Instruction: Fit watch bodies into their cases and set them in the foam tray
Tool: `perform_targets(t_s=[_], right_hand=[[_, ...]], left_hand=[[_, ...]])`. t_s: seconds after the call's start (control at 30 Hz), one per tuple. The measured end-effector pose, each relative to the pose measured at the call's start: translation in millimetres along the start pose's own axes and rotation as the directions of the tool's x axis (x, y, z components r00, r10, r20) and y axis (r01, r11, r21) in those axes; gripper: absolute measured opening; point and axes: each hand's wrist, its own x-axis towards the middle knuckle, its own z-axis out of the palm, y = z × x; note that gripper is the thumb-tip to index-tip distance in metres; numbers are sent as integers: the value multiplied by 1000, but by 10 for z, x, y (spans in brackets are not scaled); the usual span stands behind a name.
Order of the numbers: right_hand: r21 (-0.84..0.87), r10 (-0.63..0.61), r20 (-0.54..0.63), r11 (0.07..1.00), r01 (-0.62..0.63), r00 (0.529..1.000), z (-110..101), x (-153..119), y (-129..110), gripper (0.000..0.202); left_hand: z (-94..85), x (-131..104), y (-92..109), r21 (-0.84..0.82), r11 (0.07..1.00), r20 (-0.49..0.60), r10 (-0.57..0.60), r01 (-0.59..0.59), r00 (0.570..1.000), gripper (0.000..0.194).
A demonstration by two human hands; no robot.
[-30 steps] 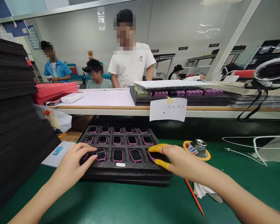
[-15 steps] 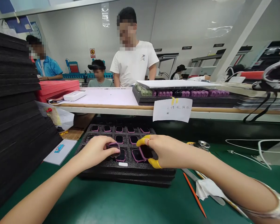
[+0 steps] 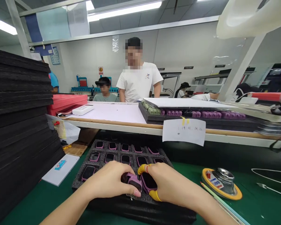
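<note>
A black foam tray (image 3: 84, 170) holds rows of purple-framed, watch-like devices with dark screens, each in its own pocket. Over the tray's front middle, my left hand (image 3: 114, 179) pinches a tilted purple device (image 3: 134, 182) between thumb and fingers. Just to its right, my right hand (image 3: 160, 182), with yellow covers on thumb and fingertip, grips another purple device (image 3: 148, 181) by its edges, low in or at a front pocket. The two held devices are very close together; whether they touch is hard to tell.
A tall stack of black foam trays (image 3: 18, 125) stands at left, beside a white pad (image 3: 61, 170). At right lie a metal-topped dispenser (image 3: 224, 181) and a white cable. A shelf (image 3: 117, 123) crosses behind the tray, with a paper note (image 3: 184, 132). People are beyond it.
The head view has tilted up and come closer to the tray. My left hand has moved right with its device, now turned more on its side, beside my right hand.
</note>
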Motion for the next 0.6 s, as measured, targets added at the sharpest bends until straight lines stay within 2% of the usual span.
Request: perform_targets(t_s=[0.1, 0.17, 0.23, 0.3, 0.37, 0.4, 0.43, 0.5, 0.6], right_hand=[[153, 35, -71, 988, -24, 997, 90, -46, 60, 30], [225, 49, -97, 974, -26, 994, 140, -47, 103, 30], [216, 42, -104, 976, -18, 994, 179, -33, 139, 31], [176, 31, -130, 984, -8, 991, 210, -23, 167, 35], [127, 30, -190, 992, -6, 981, 231, -42, 186, 37], [102, 32, -234, 995, -8, 972, 235, -65, 192, 37], [79, 30, -290, 997, -8, 956, 236, -97, 192, 38], [51, -6, -427, 998, 31, 904, 229, -178, 172, 40], [55, -96, -604, 985, 162, 791, 222, -276, 84, 44]], left_hand=[[38, 22, 29, -284, 958, -65, -58, 37, 996, 28], [74, 50, 36, -537, 843, -85, -101, 40, 991, 33], [110, 85, 38, -752, 659, -100, -129, 10, 987, 40], [143, 120, 41, -914, 406, -90, -183, -8, 979, 37], [180, 156, 46, -994, 107, -1, -278, 29, 961, 24], [203, 174, 50, -999, -9, 54, -318, 54, 947, 19], [229, 191, 56, -994, -84, 97, -351, 71, 931, 16], [292, 218, 69, -987, -135, 135, -385, 89, 913, 15], [398, 225, 90, -988, -110, 139, -328, 108, 935, 24]])
